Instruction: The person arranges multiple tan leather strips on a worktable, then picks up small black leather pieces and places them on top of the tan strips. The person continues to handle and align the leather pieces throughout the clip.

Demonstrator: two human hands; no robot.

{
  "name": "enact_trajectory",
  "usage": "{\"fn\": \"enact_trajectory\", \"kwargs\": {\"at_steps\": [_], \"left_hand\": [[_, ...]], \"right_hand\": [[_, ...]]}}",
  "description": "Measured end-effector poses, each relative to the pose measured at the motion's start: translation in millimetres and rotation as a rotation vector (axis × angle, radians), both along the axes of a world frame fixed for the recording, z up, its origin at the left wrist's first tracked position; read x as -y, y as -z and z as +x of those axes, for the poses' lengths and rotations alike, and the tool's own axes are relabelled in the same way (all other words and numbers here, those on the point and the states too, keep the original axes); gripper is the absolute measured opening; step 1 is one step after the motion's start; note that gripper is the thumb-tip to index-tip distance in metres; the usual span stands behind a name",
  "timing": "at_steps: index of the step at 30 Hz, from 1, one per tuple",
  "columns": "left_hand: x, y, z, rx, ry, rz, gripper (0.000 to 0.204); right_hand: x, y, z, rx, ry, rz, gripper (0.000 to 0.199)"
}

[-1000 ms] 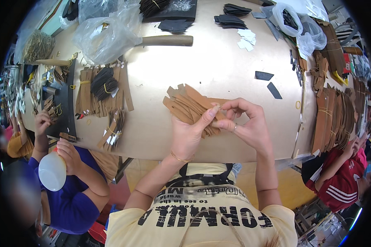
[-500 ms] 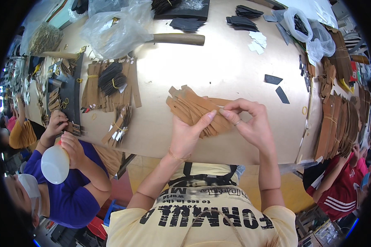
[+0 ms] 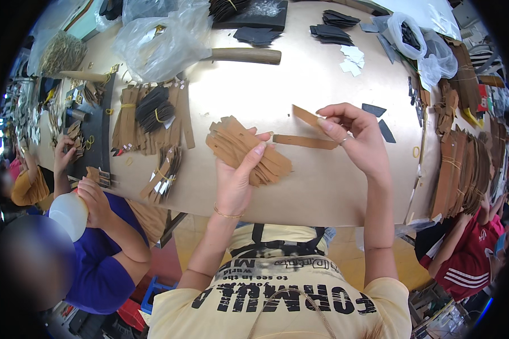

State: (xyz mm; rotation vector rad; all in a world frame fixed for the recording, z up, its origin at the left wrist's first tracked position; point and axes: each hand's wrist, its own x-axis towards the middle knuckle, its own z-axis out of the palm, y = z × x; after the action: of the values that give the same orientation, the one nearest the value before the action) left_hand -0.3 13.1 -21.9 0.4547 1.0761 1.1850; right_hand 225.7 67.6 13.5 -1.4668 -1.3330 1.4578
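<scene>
A fanned stack of brown leather strips point(image 3: 246, 150) is gripped in my left hand point(image 3: 237, 176), thumb across the top. My right hand point(image 3: 357, 135) pinches a single brown leather strip point(image 3: 306, 116) between thumb and fingers, held up to the right of the stack. Below it, another brown strip point(image 3: 305, 141) lies on the table, one end near my left fingertips and the other by my right hand. Two dark pieces point(image 3: 380, 120) lie just beyond my right hand, which partly hides them.
Tied bundles of brown and black strips point(image 3: 152, 116) lie to the left. Beyond them are a plastic bag point(image 3: 161, 48) and a wooden handle point(image 3: 246, 55). More strip bundles point(image 3: 461, 164) line the right edge. A co-worker in purple point(image 3: 104, 254) holds a white bottle point(image 3: 69, 216) at left.
My right hand has drawn one strip off the stack and moved right and up with it. My left hand has shifted left with the stack, uncovering the strip on the table.
</scene>
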Motion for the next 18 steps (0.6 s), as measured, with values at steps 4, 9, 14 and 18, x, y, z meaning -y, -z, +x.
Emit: {"fn": "enact_trajectory", "kwargs": {"at_steps": [4, 9, 14, 18], "left_hand": [[-1, -6, 0, 0.1, 0.043, -0.023, 0.042], [1, -10, 10, 0.134, 0.098, -0.003, 0.033], [4, -13, 15, -0.043, 0.143, 0.039, 0.028], [5, -17, 5, -0.205, 0.373, 0.085, 0.033]], "right_hand": [[8, -3, -1, -0.232, 0.027, -0.003, 0.03], [40, -5, -13, -0.347, 0.03, -0.094, 0.041], [67, -4, -23, -0.227, -0.063, -0.162, 0.055], [56, 0, -13, -0.197, 0.057, -0.133, 0.057]]}}
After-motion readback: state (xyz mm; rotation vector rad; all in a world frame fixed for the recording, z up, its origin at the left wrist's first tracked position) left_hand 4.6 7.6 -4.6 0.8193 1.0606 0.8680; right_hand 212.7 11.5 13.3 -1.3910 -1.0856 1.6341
